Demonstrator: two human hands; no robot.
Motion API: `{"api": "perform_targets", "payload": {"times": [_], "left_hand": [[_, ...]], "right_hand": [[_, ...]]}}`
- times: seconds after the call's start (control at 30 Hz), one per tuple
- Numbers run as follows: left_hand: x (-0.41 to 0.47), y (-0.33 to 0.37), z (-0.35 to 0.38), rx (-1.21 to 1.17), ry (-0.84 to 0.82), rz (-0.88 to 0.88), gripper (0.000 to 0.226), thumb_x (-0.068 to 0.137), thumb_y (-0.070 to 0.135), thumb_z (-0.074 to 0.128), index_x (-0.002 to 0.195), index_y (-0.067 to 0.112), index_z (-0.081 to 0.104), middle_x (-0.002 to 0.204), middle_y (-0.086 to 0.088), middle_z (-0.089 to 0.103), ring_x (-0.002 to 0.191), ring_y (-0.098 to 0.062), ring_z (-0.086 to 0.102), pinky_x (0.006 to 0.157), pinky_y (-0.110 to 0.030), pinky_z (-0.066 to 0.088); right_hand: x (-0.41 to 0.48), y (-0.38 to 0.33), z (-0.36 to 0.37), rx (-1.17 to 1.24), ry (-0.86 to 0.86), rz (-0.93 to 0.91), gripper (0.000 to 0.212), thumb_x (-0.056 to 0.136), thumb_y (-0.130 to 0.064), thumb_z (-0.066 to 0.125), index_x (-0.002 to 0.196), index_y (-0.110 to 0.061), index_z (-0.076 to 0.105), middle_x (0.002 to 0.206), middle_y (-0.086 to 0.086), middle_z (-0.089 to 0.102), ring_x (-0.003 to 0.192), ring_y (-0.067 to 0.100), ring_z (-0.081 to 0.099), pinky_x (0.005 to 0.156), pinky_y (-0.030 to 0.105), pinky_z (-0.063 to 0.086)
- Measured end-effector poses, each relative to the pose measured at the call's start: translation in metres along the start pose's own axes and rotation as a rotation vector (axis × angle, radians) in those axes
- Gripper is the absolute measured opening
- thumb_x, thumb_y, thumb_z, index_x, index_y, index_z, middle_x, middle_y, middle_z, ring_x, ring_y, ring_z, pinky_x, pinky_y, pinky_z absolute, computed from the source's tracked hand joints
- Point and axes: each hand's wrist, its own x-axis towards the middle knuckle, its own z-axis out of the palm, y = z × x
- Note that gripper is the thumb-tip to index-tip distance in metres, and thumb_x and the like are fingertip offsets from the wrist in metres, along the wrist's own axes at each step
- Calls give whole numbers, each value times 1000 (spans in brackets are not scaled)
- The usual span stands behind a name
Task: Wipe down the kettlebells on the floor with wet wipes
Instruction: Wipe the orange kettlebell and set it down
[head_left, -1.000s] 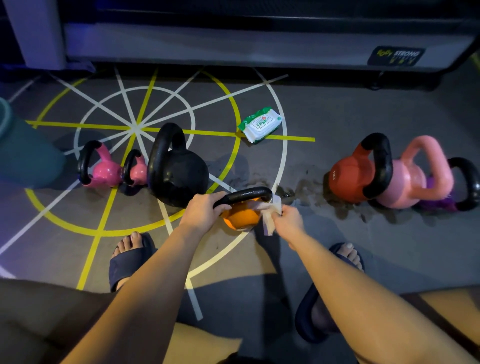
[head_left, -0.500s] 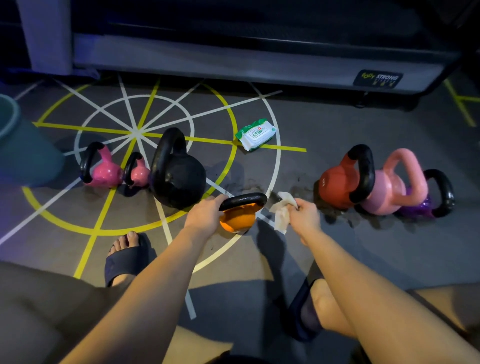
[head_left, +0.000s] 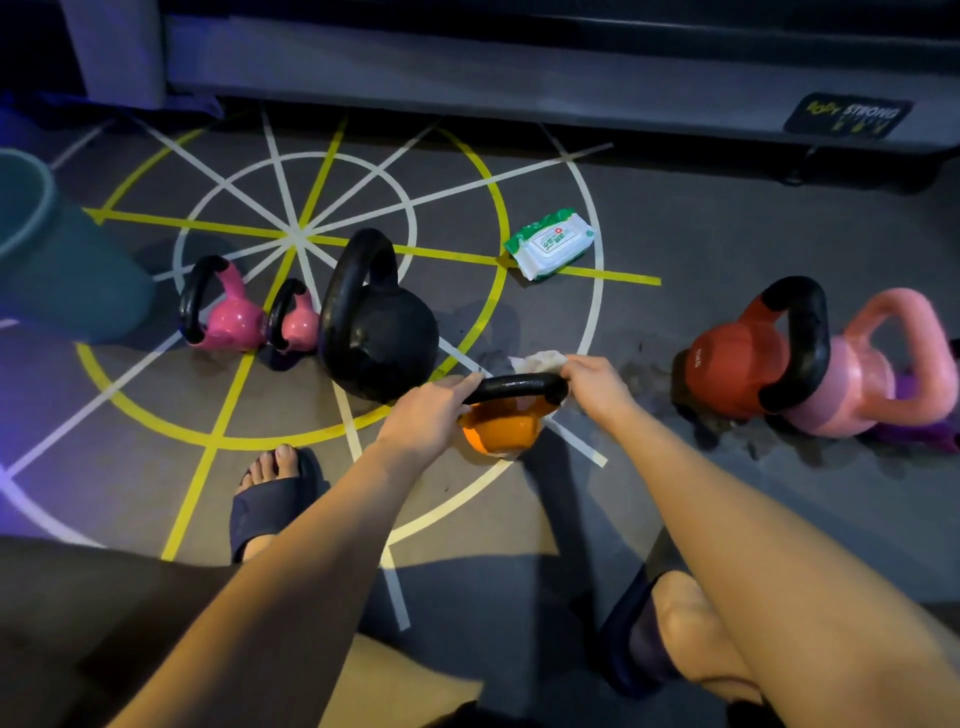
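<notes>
An orange kettlebell (head_left: 500, 428) with a black handle sits on the floor in front of me. My left hand (head_left: 426, 415) grips the left end of its handle. My right hand (head_left: 597, 387) holds a white wet wipe (head_left: 537, 360) against the handle's right end. To the left stand a big black kettlebell (head_left: 382, 340) and two small pink ones (head_left: 236, 322). At the right stand a red kettlebell (head_left: 737, 358), a pale pink one (head_left: 862, 382) and a purple one (head_left: 930, 426), mostly hidden.
A green and white pack of wet wipes (head_left: 550, 244) lies on the floor behind the orange kettlebell. A teal bin (head_left: 57, 260) stands at the far left. A grey machine base (head_left: 519, 73) runs along the back. My feet in dark slippers (head_left: 270, 512) flank the kettlebell.
My right hand pulled the wipe away from the orange kettlebell, then brought it back onto the right end of the handle. The left hand kept its grip.
</notes>
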Motion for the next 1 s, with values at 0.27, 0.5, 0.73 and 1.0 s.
{"api": "perform_targets", "payload": {"times": [0.27, 0.5, 0.73, 1.0], "left_hand": [[30, -19, -15, 65, 147, -16, 51, 99, 21, 63, 145, 39, 52, 149, 11, 53, 142, -12, 44, 108, -39, 46], [30, -7, -9, 36, 171, -83, 51, 102, 22, 58, 147, 43, 48, 146, 11, 56, 133, -20, 55, 98, -41, 53], [23, -6, -7, 12, 161, 43, 55, 96, 20, 65, 146, 40, 51, 147, 12, 56, 130, -15, 58, 85, -36, 57], [4, 7, -13, -65, 94, 137, 60, 102, 16, 48, 155, 40, 35, 161, 17, 33, 150, -5, 28, 116, -28, 33]], "right_hand": [[-23, 22, 16, 221, -73, 185, 7, 54, -18, 50, 48, -18, 50, 53, 4, 43, 63, 22, 43, 68, 39, 40], [-34, 24, 15, 299, -226, 216, 16, 79, 3, 47, 74, -6, 60, 74, 14, 54, 72, 24, 52, 78, 40, 51], [-47, 19, 26, 265, -402, 263, 28, 83, 6, 47, 62, -12, 49, 52, -2, 50, 47, 9, 52, 66, 28, 46], [-37, 33, 34, 0, 16, -79, 26, 97, -22, 56, 82, -14, 75, 63, -8, 55, 63, 11, 49, 58, 26, 38]]}}
